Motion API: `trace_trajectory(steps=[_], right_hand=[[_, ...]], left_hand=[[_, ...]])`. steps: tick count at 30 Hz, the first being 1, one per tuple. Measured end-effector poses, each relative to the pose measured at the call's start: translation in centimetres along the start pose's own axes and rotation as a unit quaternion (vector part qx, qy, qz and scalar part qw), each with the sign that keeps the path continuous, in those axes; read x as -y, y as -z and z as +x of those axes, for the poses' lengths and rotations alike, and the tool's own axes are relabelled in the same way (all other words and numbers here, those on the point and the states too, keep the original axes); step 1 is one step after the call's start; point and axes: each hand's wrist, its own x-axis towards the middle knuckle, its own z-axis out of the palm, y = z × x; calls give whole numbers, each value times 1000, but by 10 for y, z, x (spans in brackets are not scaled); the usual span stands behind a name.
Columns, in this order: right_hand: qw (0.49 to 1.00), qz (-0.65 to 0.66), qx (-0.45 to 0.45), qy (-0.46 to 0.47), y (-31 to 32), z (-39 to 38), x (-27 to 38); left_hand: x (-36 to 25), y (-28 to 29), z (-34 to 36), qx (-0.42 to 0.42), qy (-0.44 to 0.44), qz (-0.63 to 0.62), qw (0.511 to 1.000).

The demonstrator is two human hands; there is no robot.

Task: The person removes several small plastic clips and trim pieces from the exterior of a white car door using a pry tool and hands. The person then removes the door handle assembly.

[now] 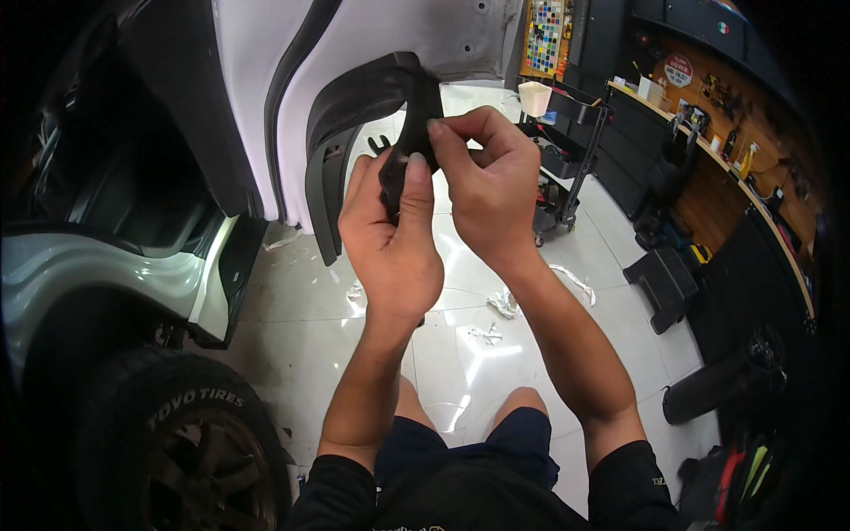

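A curved black plastic fender flare (359,99) is held up in front of me, beside the open light-coloured car door (243,97). Its lower end sits in my left hand (394,248), with the thumb pressed on the near face and the fingers curled behind. My right hand (494,181) pinches the flare's right edge just above that thumb; the exact spot between its fingertips is hidden. A small dark clip-like tab (379,143) sticks out near the left fingers. Further down the flare's left arm hangs toward the floor.
A wheel with a black tyre (204,389) and the car's sill (208,292) are at lower left. Crumpled white scraps (505,305) lie on the tiled floor. A black tool cart (567,159), a step stool (668,283) and a long workbench (708,146) line the right.
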Motion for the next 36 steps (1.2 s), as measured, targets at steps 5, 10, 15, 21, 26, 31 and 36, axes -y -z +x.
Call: trace_trajectory(steps=[5, 10, 15, 21, 26, 31, 36], right_hand=[[999, -17, -7, 32, -4, 1, -3], [932, -234, 25, 277, 7, 7, -9], [891, -289, 68, 343, 14, 19, 2], [854, -385, 108, 332, 11, 25, 17], [837, -395, 115, 360, 15, 29, 11], [861, -345, 82, 364, 14, 29, 3], [911, -304, 74, 268, 12, 23, 8]], left_hand=[[5, 0, 5, 1, 3, 1, 1000], [10, 4, 6, 5, 7, -7, 1000], [9, 12, 8, 22, 10, 9, 1000], [8, 15, 8, 26, 4, 6, 1000], [5, 15, 10, 22, 5, 19, 1000], [4, 13, 10, 21, 4, 25, 999], [3, 11, 10, 16, 1, 29, 999]])
